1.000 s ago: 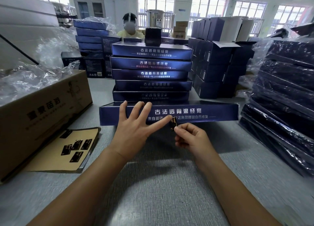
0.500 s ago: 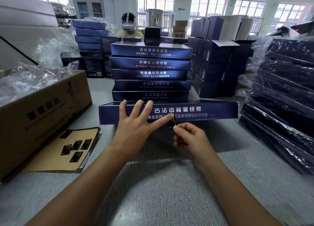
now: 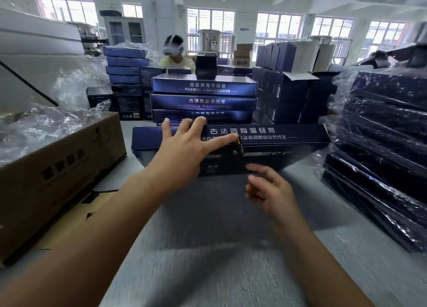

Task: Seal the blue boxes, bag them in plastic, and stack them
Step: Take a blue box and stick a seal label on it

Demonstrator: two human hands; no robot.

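In front of the centre stack: blue box on the grey table, tilted so its printed side edge faces the camera and its dark bottom face shows below. Left hand flat against it, fingers straight and spread over the top edge, thumb tip at the small seal sticker. Right hand just below the box, fingers loose and apart, holding nothing, blurred. Bagged boxes piled right of the centre stack, brown carton left of it
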